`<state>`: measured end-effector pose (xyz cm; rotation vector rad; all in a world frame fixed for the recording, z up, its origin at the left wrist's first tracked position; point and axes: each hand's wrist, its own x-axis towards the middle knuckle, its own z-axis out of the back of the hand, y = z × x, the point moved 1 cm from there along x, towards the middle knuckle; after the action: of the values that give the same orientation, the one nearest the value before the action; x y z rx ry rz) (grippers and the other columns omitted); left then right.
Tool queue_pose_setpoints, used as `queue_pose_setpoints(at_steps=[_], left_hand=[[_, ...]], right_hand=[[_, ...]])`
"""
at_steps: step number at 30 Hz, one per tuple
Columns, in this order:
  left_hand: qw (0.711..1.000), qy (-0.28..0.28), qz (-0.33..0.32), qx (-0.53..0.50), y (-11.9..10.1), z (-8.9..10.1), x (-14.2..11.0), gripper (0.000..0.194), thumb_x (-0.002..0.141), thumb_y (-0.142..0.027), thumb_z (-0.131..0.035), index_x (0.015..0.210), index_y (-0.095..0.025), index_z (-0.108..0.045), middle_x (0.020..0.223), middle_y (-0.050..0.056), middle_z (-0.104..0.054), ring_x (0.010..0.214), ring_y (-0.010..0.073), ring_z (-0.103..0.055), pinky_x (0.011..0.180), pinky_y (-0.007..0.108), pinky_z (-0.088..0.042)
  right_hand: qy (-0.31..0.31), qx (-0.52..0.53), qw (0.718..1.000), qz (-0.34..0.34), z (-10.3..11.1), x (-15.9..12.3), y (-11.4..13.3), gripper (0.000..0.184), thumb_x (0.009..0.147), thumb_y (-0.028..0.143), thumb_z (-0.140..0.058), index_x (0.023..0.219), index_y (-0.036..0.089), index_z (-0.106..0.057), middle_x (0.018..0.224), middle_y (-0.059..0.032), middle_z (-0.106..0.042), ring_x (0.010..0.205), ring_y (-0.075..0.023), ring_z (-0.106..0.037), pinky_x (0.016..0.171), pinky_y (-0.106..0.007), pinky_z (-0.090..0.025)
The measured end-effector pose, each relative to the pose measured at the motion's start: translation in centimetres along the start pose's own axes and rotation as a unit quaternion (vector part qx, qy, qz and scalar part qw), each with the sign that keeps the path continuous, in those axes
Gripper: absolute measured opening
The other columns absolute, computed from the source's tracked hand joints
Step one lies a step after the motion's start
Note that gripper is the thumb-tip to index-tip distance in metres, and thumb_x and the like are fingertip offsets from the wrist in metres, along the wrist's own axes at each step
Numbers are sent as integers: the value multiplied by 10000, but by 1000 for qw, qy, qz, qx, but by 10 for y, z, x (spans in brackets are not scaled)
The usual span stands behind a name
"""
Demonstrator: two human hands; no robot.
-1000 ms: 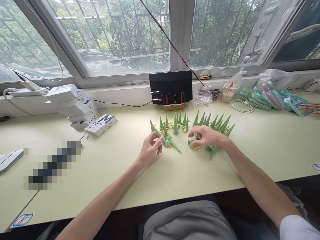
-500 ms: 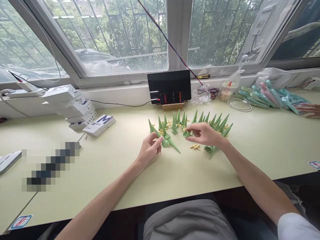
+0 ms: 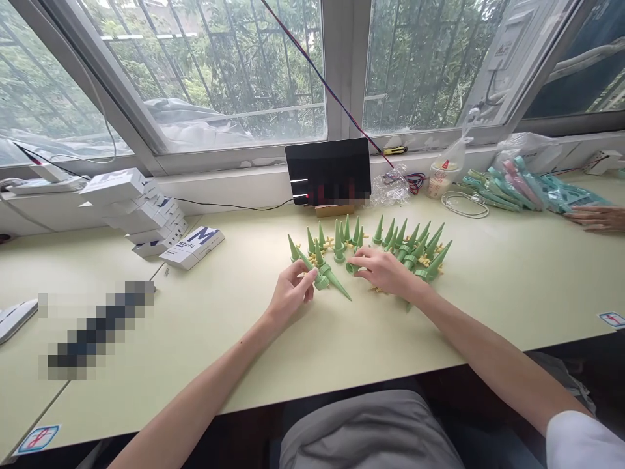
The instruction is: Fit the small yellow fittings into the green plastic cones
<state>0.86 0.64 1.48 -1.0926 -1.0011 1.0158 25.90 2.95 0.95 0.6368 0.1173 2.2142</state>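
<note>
My left hand is closed on a green plastic spike, its thumb and fingertips pinching it near the wide ringed end. Another green spike lies on its side just right of that hand, its point toward me. My right hand pinches a second green plastic piece by its round open end; the rest of that piece is hidden by the fingers. Around both hands stand several upright green cones in an arc, with small yellow cross-shaped parts among them. More spikes lie under my right wrist.
Behind the cones a black tablet leans on a small stand. White boxes are stacked at the left. A bagged cup, a coiled white cable and wrapped teal parts lie at the right, by another person's hand.
My right hand has moved left with its green piece, closer to the left hand, which has stayed nearly still. The view has shifted slightly.
</note>
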Motion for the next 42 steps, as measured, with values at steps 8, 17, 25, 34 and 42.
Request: queue_pose_setpoints(at_steps=[8, 17, 25, 34, 42], left_hand=[[1000, 4, -3, -2, 2, 1, 1, 330, 902, -471, -636, 796, -187, -504, 549, -52, -505, 446, 91, -517, 446, 222, -404], [1000, 4, -6, -6, 4, 2, 2, 313, 911, -462, -626, 817, -182, -523, 545, -51, -521, 430, 84, -510, 446, 219, -399], [1000, 1, -4, 1, 4, 2, 2, 315, 913, -457, -624, 803, -182, -518, 565, -51, -516, 432, 78, -505, 452, 222, -387], [1000, 5, 5, 10, -1, 1, 0, 343, 908, -459, -625, 756, -189, -481, 498, -60, -505, 417, 83, -490, 466, 221, -373], [1000, 8, 8, 9, 0, 2, 0, 340, 899, -463, -640, 757, -191, -493, 495, -56, -517, 421, 90, -496, 462, 223, -377]], right_hand=[[58, -12, 997, -47, -1, -2, 5, 334, 915, 179, -636, 1248, 203, -627, 1155, -99, -630, 847, -191, -646, 716, -292, -472], [39, -68, 984, -161, 12, -2, 8, 94, 939, 200, -571, 984, 176, -649, 920, -58, -628, 717, -159, -575, 616, -251, -360], [136, -117, 960, -215, 11, -4, 19, 144, 927, 170, -495, 1001, 186, -618, 962, -75, -615, 762, -180, -596, 593, -264, -317], [195, -172, 943, -210, 1, -7, 15, 103, 917, 124, -554, 1002, 179, -576, 1004, -89, -593, 730, -179, -616, 552, -268, -268], [179, -168, 950, -195, 1, -7, 19, 231, 825, -4, -528, 966, 172, -577, 966, -109, -599, 681, -194, -598, 523, -286, -261]])
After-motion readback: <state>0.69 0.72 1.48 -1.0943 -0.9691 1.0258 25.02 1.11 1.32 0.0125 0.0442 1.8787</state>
